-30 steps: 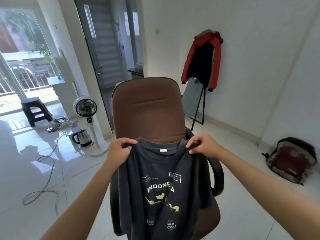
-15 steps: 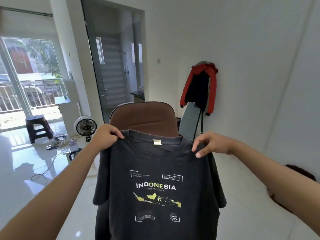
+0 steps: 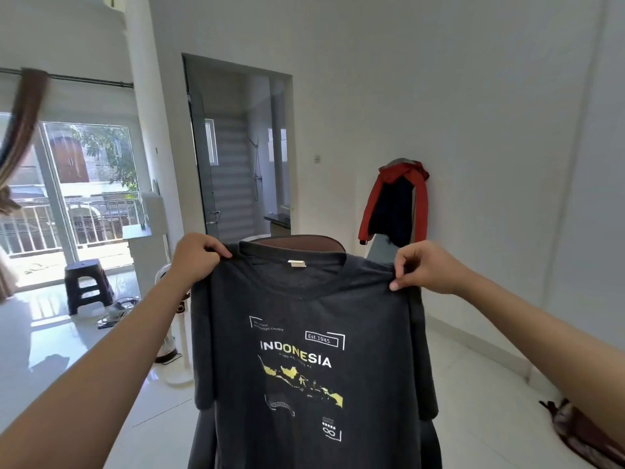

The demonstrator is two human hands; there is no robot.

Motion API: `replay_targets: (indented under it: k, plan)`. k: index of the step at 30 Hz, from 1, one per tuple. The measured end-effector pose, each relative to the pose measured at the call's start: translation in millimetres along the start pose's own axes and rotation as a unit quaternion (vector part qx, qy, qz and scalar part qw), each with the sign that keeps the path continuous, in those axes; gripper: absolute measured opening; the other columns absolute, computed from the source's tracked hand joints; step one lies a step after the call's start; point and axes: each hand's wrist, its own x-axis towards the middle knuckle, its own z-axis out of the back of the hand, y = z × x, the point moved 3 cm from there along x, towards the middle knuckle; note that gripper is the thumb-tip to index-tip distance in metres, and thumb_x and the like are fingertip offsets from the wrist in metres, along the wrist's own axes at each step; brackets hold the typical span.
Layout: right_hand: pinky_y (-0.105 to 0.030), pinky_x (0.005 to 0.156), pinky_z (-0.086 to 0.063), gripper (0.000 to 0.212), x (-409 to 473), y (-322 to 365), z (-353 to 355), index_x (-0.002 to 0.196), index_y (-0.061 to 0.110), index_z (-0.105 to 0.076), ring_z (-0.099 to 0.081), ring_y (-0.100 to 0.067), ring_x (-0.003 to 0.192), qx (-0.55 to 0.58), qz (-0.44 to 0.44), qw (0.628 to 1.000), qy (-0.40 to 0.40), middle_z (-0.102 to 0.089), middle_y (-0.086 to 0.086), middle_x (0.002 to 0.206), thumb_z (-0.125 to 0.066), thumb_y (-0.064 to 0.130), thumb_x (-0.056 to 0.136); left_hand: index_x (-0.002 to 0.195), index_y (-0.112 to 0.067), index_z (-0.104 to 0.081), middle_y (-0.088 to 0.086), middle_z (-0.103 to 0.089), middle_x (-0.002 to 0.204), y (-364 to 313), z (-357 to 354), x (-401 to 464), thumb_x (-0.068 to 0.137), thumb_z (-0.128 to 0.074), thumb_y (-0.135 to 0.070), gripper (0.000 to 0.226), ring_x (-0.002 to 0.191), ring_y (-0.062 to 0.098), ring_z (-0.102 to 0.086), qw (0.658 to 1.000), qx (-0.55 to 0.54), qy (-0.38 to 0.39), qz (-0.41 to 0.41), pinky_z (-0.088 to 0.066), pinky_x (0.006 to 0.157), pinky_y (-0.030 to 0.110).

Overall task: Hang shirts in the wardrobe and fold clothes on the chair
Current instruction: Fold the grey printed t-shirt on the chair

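Fabric of a dark grey T-shirt [image 3: 304, 350] hangs spread out in front of me, held up by its two shoulders. My left hand [image 3: 196, 257] has its fingers curled round the left shoulder seam, and my right hand [image 3: 424, 267] pinches the right shoulder between thumb and fingers. The front faces me: white "INDONESIA" lettering, a yellow map print below it, "Est. 1945" in a box above, and a small pale label inside the collar between my hands. Both short sleeves droop below my grips. Just behind the collar the brown top of the chair [image 3: 304, 241] shows; the shirt hides the rest of it. Beyond my right hand a red and dark jacket [image 3: 395, 201] hangs by the wall. Past my left hand stand a dark stool [image 3: 88, 286] and a white fan stand [image 3: 176, 360], partly covered by the shirt's sleeve.
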Motion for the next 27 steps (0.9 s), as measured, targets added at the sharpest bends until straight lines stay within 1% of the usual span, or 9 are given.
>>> replay_targets:
  k: [2, 5, 9, 15, 17, 19, 21, 25, 27]
  plan:
    - [-0.010, 0.061, -0.039, 0.031, 4, 0, 2, 0.063, 0.025, -0.057, -0.056, 0.004, 0.061, -0.087, 0.052, 0.990, -0.103, -0.059, 0.012, 0.063, -0.084, 0.010, 0.069, 0.073, -0.014, -0.075, 0.004, -0.068, 0.082, -1, 3, 4, 0.071, -0.048, 0.012, 0.038, 0.082, 0.019, -0.058, 1.000, -0.001, -0.013, 0.004, -0.041, 0.076, 0.025]
    - [-0.021, 0.066, -0.050, 0.033, 10, -1, 4, 0.072, 0.033, -0.055, -0.063, -0.004, 0.071, -0.084, 0.080, 0.979, -0.166, -0.064, 0.008, 0.073, -0.082, 0.014, 0.072, 0.075, -0.013, -0.076, 0.002, -0.066, 0.081, -3, 6, 9, 0.072, -0.048, 0.012, 0.037, 0.084, 0.018, -0.057, 1.000, -0.003, -0.021, -0.003, -0.041, 0.079, 0.025]
    - [-0.031, 0.074, -0.057, 0.027, 15, 4, 4, 0.083, 0.029, -0.060, -0.070, -0.015, 0.075, -0.023, 0.073, 0.989, -0.130, -0.070, -0.002, 0.078, -0.082, 0.016, 0.073, 0.075, -0.011, -0.076, 0.003, -0.066, 0.079, 0, 9, 13, 0.071, -0.049, 0.013, 0.036, 0.085, 0.018, -0.057, 1.000, -0.010, -0.020, -0.009, -0.041, 0.081, 0.025]
    - [-0.022, 0.072, -0.049, 0.040, 14, 22, 2, 0.091, 0.023, -0.066, -0.066, -0.020, 0.063, 0.063, 0.054, 0.994, -0.071, -0.069, -0.010, 0.065, -0.088, 0.026, 0.058, 0.070, -0.015, -0.074, 0.005, -0.065, 0.082, 13, 14, 16, 0.073, -0.049, 0.013, 0.037, 0.084, 0.018, -0.056, 0.999, -0.021, -0.020, 0.015, -0.040, 0.079, 0.025]
    - [-0.021, 0.071, -0.051, 0.042, 14, 27, 2, 0.093, 0.020, -0.067, -0.064, -0.025, 0.065, 0.107, 0.057, 0.992, -0.040, -0.067, -0.023, 0.070, -0.088, 0.030, 0.057, 0.069, -0.015, -0.073, 0.005, -0.065, 0.081, 16, 16, 16, 0.073, -0.049, 0.013, 0.036, 0.084, 0.019, -0.055, 0.999, -0.028, -0.015, 0.022, -0.040, 0.078, 0.027]
    - [-0.020, 0.075, -0.052, 0.046, 14, 30, 2, 0.095, 0.023, -0.069, -0.065, -0.028, 0.068, 0.148, 0.059, 0.987, -0.002, -0.065, -0.033, 0.075, -0.089, 0.039, 0.056, 0.070, -0.012, -0.074, 0.006, -0.066, 0.081, 20, 17, 16, 0.074, -0.050, 0.013, 0.035, 0.083, 0.019, -0.056, 0.999, -0.031, -0.007, 0.023, -0.040, 0.077, 0.026]
    - [-0.024, 0.085, -0.054, 0.049, 15, 31, 2, 0.096, 0.024, -0.072, -0.066, -0.030, 0.071, 0.168, 0.053, 0.984, 0.023, -0.063, -0.035, 0.073, -0.087, 0.047, 0.056, 0.071, -0.011, -0.074, 0.007, -0.067, 0.080, 22, 16, 16, 0.073, -0.050, 0.013, 0.034, 0.082, 0.020, -0.057, 0.999, -0.034, 0.000, 0.021, -0.039, 0.076, 0.025]
    - [-0.030, 0.096, -0.050, 0.041, 13, 38, 4, 0.097, 0.021, -0.074, -0.055, -0.028, 0.070, 0.195, 0.054, 0.979, 0.021, -0.055, -0.016, 0.065, -0.083, 0.045, 0.065, 0.066, -0.018, -0.072, 0.007, -0.067, 0.078, 25, 12, 13, 0.074, -0.051, 0.012, 0.037, 0.080, 0.019, -0.057, 0.999, -0.044, 0.023, 0.019, -0.041, 0.070, 0.024]
    - [-0.026, 0.090, -0.052, 0.018, 8, 44, 5, 0.096, 0.015, -0.074, -0.063, -0.019, 0.069, 0.194, 0.061, 0.979, 0.018, -0.061, -0.007, 0.057, -0.075, 0.023, 0.080, 0.065, -0.019, -0.071, 0.008, -0.067, 0.076, 25, 11, 11, 0.074, -0.053, 0.012, 0.037, 0.078, 0.019, -0.058, 0.998, -0.047, 0.029, 0.016, -0.042, 0.066, 0.022]
